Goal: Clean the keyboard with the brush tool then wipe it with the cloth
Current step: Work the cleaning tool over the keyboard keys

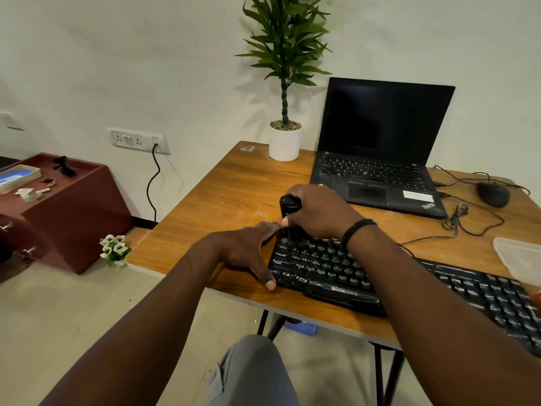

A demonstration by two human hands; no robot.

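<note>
A: Wood-grain table (222, 183), glossy orange-brown, square-cornered, fills the middle and right of the frame before a plain pale wall. What lies on it?

B: At lower right centre, a long black plastic keyboard (328, 271), flat, with rows of small white-lettered keys, running off toward the right edge. Above it an open black laptop (380, 148), matte, with a dark screen. A rounded black mouse (493, 194) with a thin looping cable sits at upper right.

A: And the hands?

B: Right hand (319, 212) curls round a stubby black brush (289, 208), gripping it upright over the keyboard's upper left corner; its bristles are hidden. Left hand (246, 244) lies flat, fingers straight, touching the keyboard's left end, thumb at the front corner.

A: The cloth?

B: A pale, soft-looking cloth (518, 256) lies at the right edge, near the keyboard.

A: Anything else?

B: A smooth white pot (284, 143) with a leafy green plant, top centre.
</note>
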